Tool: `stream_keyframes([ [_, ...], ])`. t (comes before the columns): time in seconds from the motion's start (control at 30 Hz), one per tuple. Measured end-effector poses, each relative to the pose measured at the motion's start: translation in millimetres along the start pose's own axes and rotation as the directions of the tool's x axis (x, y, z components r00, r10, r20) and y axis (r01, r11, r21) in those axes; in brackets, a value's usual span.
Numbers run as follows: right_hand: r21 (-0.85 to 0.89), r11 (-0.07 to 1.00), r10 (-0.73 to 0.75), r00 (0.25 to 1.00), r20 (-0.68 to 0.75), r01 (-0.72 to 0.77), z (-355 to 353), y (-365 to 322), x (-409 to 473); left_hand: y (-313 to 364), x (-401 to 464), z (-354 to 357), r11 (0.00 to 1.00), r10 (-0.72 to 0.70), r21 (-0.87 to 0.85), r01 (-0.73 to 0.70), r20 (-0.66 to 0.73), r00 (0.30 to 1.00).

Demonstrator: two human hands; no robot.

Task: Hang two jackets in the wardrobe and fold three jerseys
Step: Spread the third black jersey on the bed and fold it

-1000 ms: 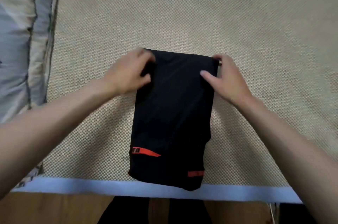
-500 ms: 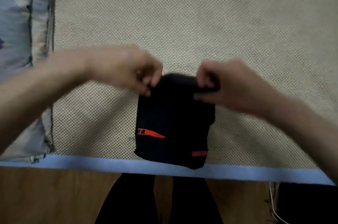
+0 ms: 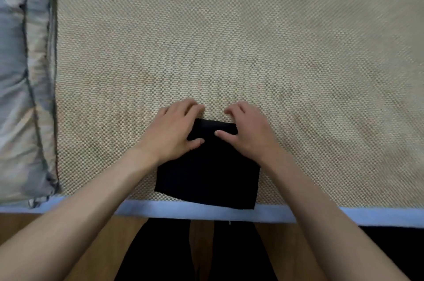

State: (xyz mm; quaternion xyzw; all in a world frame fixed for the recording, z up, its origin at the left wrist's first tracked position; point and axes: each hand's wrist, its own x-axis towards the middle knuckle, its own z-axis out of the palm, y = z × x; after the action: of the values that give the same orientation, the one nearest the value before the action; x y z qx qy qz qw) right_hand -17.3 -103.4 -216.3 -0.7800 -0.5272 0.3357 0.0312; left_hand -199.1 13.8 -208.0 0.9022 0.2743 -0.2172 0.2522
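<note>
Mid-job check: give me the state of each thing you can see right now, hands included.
Black fabric jersey: folded into a compact rectangle, flat on the mat by its near edge.
Left hand: open, palm down on the jersey's far left corner.
Right hand: open, palm down on the far right corner.
Beige woven mat: spread flat.
Grey-blue quilt: bunched along the mat's left side.

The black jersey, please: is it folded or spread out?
Folded: the black jersey is a compact rectangle under both hands on the mat.

woven beige mat point(image 3: 229, 39) covers the bed, edged by a pale blue border point(image 3: 206, 210). grey-blue quilt point(image 3: 20, 97) lies along its left side. wooden floor point(image 3: 110, 246) below.
</note>
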Motion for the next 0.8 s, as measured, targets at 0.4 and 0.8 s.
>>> stream_keyframes([
  [0.4, 0.565, 0.795, -0.001, 0.931, 0.365, -0.22, -100, 6, -44, 27, -1, -104, 0.866, 0.147, -0.497, 0.058, 0.363, 0.92],
  [0.8, 0.624, 0.78, 0.508, 0.622, -0.596, -0.04, -288, -133, -354, 226, -133, -363, 0.584, 0.79, -0.281, -0.762, -0.02, 0.613],
])
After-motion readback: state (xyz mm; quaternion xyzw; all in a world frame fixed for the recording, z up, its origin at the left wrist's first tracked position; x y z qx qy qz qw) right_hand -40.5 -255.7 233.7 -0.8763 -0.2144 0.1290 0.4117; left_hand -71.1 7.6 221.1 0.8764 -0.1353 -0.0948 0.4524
